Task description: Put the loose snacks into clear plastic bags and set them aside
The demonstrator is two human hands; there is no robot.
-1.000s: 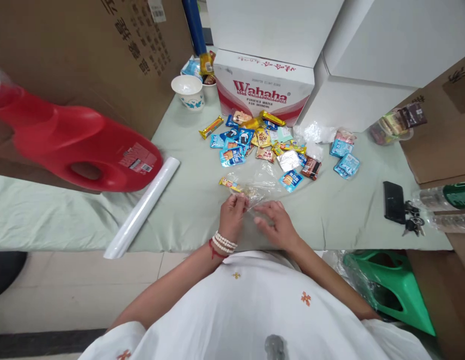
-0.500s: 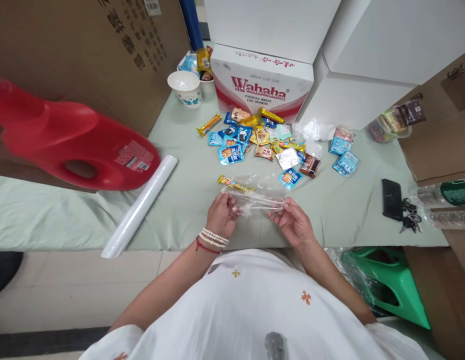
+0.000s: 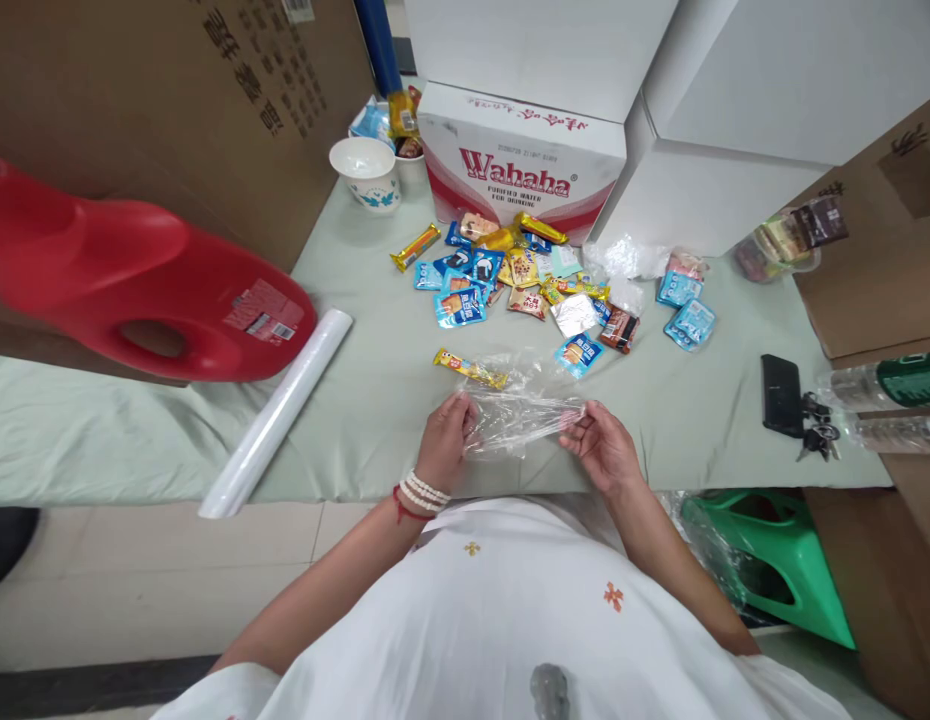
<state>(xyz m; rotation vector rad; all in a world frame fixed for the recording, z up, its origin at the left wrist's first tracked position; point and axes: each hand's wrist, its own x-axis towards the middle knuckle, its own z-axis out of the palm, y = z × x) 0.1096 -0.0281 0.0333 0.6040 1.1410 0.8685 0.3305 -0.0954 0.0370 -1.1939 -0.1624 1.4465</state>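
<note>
Between my hands a clear plastic bag (image 3: 521,415) is stretched sideways just above the table's front part. My left hand (image 3: 445,436), with white bead bracelets and a red cord at the wrist, pinches the bag's left end. The right end is gripped between the thumb and fingers of my right hand (image 3: 604,445). Just beyond my left hand lies a yellow snack stick (image 3: 471,368), next to the bag's far edge; whether it touches the bag I cannot tell. A pile of wrapped snacks (image 3: 526,300) spreads farther back, with a blue snack packet (image 3: 578,354) nearest the bag.
A red jug (image 3: 157,290) and a white plastic roll (image 3: 277,412) are on the left. Paper cups (image 3: 366,178) stand by the Wahaha box (image 3: 521,165) at the back. A black phone (image 3: 781,396), keys (image 3: 819,428) and bottles (image 3: 892,385) lie right, above a green stool (image 3: 780,560).
My right hand has moved a little to the right and down, and the bag is drawn wider and flatter. My left hand has turned slightly, still pinching it.
</note>
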